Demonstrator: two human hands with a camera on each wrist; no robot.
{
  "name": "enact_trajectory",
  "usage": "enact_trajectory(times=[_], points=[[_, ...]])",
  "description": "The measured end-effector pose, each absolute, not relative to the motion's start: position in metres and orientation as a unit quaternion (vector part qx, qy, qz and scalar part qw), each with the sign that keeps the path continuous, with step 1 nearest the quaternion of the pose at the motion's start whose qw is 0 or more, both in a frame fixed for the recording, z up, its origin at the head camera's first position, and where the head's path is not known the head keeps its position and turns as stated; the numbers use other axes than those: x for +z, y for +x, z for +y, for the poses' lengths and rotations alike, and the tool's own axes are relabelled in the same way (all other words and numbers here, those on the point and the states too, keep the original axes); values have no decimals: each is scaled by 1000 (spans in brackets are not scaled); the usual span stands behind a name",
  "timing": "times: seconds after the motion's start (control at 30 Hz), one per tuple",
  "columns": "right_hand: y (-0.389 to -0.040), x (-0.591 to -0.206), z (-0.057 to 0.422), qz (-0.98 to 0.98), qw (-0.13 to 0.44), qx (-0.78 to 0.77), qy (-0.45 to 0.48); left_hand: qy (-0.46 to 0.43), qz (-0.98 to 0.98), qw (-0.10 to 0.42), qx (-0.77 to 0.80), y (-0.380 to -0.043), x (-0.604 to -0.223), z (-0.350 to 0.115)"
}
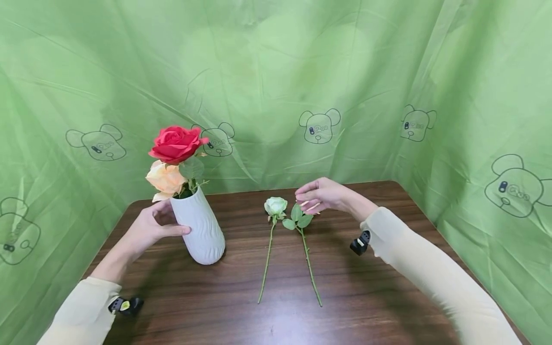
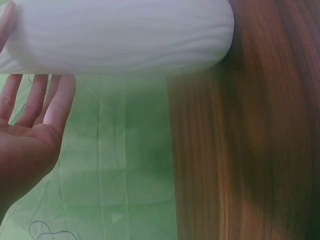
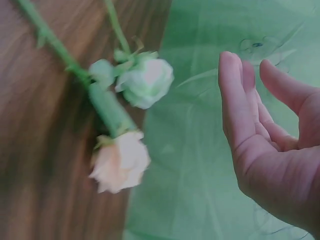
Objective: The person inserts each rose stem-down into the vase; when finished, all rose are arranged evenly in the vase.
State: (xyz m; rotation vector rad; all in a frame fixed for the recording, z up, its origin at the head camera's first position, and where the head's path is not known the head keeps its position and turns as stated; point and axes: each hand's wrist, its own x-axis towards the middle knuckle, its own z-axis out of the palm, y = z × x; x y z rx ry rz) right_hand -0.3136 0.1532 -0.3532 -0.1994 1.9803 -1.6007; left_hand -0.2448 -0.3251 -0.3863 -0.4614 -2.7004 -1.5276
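Observation:
A white ribbed vase (image 1: 199, 229) stands on the table at the left, leaning in the head view, with a red rose (image 1: 177, 143) and a peach rose (image 1: 165, 178) in it. My left hand (image 1: 148, 229) grips its upper part, thumb across the front and fingers round the far side. Over at the right, my right hand (image 1: 324, 194) hovers with fingers extended and nothing held. Below it lies a pale peach rose (image 3: 121, 162), its bloom mostly hidden by the hand in the head view. Beside that is a pale green rose (image 1: 276, 206).
The dark wooden table (image 1: 241, 287) ends at a green curtain (image 1: 267, 96) with printed bear heads, which hangs behind and along both sides. Both loose stems point toward the near edge. A black wrist camera (image 1: 360, 243) sits under the right cuff.

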Motion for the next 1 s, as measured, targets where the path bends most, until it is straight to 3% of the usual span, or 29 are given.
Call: enact_trajectory(times=[0.57, 1.0], points=[[-307, -432, 184, 722, 314, -616, -18, -149, -853, 1, -501, -243, -387, -324], [-299, -460, 176, 751, 322, -577, 5, -156, -845, -2, -512, -244, -387, -325]])
